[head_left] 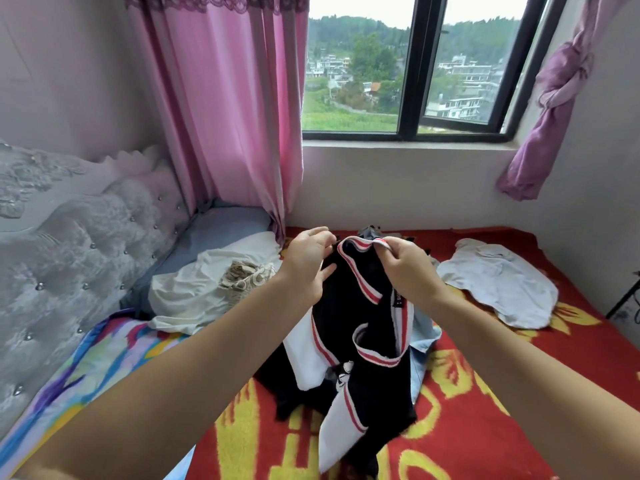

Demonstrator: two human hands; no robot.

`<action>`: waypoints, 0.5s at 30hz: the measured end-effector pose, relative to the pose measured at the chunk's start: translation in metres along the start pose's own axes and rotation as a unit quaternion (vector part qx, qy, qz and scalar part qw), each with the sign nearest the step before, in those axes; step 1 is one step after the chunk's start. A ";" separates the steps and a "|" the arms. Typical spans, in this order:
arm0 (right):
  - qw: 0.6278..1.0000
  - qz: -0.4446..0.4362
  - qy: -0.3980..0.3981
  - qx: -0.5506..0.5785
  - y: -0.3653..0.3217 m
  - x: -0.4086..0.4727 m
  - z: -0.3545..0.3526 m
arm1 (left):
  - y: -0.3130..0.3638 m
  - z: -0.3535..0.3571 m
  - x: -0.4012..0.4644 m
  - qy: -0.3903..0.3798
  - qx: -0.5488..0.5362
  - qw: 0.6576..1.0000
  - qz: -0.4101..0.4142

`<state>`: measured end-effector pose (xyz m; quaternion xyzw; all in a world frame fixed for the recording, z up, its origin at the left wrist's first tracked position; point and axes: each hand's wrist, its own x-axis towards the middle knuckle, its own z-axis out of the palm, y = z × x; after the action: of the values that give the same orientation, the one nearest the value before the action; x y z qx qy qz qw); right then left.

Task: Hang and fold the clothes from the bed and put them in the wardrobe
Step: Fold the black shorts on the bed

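A black garment [367, 344] with white and red striped trim hangs in front of me above the bed [485, 410]. My left hand [306, 265] pinches its black fabric beside the neckline. My right hand [403, 265] grips the striped collar band at the top. The garment's lower part trails onto the red and yellow blanket. A pale blue piece of clothing [424, 341] lies partly hidden beneath it. A white garment [498, 282] lies spread flat on the bed to the right.
A crumpled white cloth [194, 296] with a beige patterned item [242, 275] sits by the grey pillow [221, 233] at left. A tufted headboard [69, 244] lines the left side. Pink curtains [228, 109] and a window [408, 71] are behind the bed.
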<state>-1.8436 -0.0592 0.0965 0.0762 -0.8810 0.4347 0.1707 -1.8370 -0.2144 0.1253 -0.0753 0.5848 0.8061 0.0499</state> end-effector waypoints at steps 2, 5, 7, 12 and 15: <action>0.999 -0.011 -0.028 0.011 -0.003 0.000 0.003 | -0.005 -0.003 0.000 -0.074 0.210 0.968 0.117; 0.998 -0.048 -0.050 -0.012 -0.008 -0.001 0.006 | -0.017 -0.005 0.003 -0.175 0.390 0.886 0.180; 0.994 -0.071 -0.044 -0.064 -0.008 -0.002 0.005 | -0.020 -0.013 0.010 -0.140 0.449 0.857 0.211; 0.980 -0.011 -0.086 -0.181 0.032 -0.012 0.009 | -0.027 -0.030 0.020 -0.073 0.510 0.818 0.255; 0.956 0.097 -0.176 -0.213 0.071 -0.026 0.013 | -0.039 -0.031 0.020 -0.058 0.501 0.822 0.265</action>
<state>-1.8421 -0.0267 0.0269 0.0277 -0.9723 0.2313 -0.0177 -1.8480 -0.2324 0.0760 0.1655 0.9014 0.3871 -0.1012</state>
